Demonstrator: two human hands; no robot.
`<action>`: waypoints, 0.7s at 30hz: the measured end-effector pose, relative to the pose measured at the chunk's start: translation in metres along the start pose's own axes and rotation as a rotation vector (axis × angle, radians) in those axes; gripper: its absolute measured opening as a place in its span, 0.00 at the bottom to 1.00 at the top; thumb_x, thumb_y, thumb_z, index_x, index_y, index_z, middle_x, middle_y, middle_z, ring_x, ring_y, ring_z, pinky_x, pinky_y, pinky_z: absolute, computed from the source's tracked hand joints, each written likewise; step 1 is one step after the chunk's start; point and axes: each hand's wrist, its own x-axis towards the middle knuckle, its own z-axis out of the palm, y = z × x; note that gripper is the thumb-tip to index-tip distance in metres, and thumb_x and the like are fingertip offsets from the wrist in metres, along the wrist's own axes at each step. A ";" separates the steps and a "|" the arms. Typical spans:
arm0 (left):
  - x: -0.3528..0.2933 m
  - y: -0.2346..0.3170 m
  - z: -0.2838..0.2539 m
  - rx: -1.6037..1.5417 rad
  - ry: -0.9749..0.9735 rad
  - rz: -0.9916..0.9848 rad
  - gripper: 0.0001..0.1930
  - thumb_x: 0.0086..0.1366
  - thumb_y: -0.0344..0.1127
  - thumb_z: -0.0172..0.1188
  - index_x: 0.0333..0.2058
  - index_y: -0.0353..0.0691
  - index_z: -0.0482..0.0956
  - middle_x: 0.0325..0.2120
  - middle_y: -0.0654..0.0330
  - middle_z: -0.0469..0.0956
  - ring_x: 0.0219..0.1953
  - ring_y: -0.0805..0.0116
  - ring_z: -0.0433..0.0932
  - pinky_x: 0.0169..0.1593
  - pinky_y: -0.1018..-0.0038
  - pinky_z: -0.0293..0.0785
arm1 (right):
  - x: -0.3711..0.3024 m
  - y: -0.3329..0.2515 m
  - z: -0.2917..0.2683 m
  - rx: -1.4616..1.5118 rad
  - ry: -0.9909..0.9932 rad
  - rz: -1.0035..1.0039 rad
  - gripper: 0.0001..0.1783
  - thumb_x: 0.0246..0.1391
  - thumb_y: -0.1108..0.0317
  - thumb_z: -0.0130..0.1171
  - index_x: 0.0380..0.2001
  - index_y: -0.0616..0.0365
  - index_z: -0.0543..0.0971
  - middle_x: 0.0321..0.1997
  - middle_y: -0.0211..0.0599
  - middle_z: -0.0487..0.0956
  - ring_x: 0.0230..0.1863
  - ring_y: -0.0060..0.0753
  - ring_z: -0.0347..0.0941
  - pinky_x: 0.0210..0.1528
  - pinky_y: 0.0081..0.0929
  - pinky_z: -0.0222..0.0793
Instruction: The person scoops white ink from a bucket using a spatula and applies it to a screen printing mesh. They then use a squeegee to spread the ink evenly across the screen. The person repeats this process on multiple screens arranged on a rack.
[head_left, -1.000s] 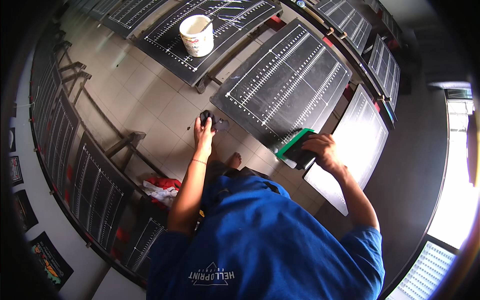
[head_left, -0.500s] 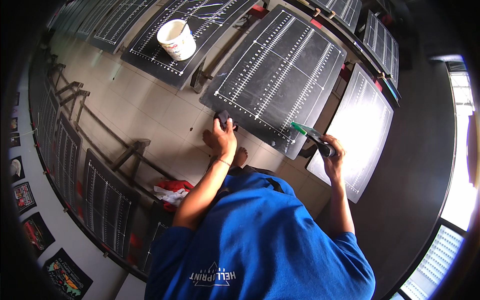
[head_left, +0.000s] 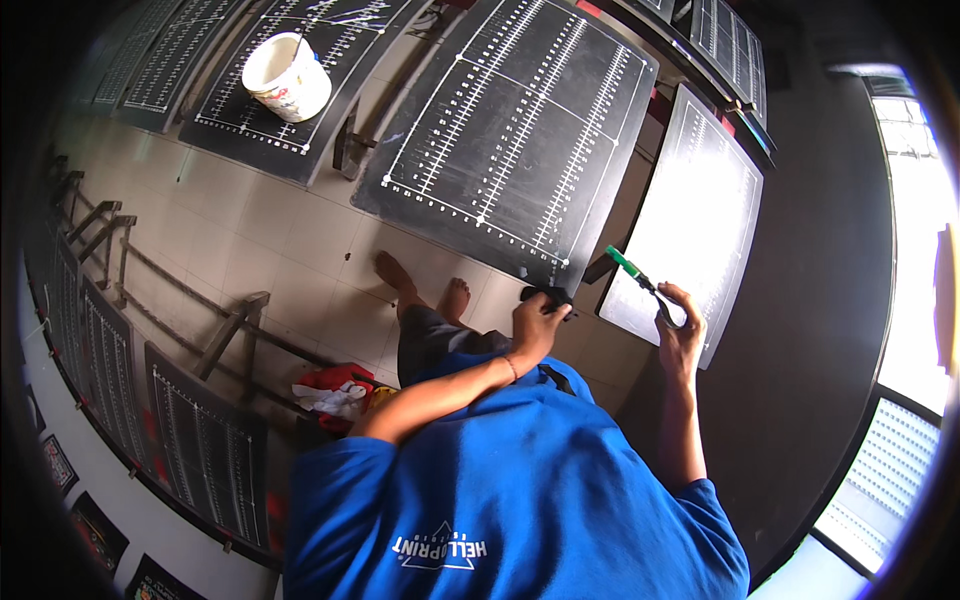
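Observation:
My left hand (head_left: 537, 330) is closed on a bunched black cloth (head_left: 546, 296) at the near right corner of a black board (head_left: 500, 150) with white scale lines and numbers. The cloth covers part of that corner; whether it presses on the surface I cannot tell. To the right, my right hand (head_left: 682, 335) grips a slim tool with a bright green end (head_left: 626, 264) and a dark, curved rear part. Its green end points up and left, between the marked board and a shiny, glare-lit board (head_left: 690, 210). The tool's exact kind is unclear.
A white bucket (head_left: 287, 80) with a stick in it stands on another marked board (head_left: 240, 140) at the upper left. Metal frames (head_left: 235, 335) and more boards (head_left: 205, 440) line the left. Red and white cloths (head_left: 335, 395) lie low beside my left arm.
My left hand has moved right with the black cloth, from the board's near edge to its near right corner. The green-ended tool has turned and lifted away from the board. The view has shifted.

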 end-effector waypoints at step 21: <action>-0.009 -0.018 -0.218 -0.349 0.073 -0.285 0.18 0.66 0.27 0.61 0.53 0.37 0.71 0.41 0.61 0.79 0.40 0.72 0.80 0.42 0.72 0.79 | 0.077 -0.048 0.144 0.247 -0.345 0.349 0.24 0.47 0.62 0.66 0.42 0.71 0.80 0.33 0.53 0.85 0.36 0.42 0.84 0.43 0.37 0.78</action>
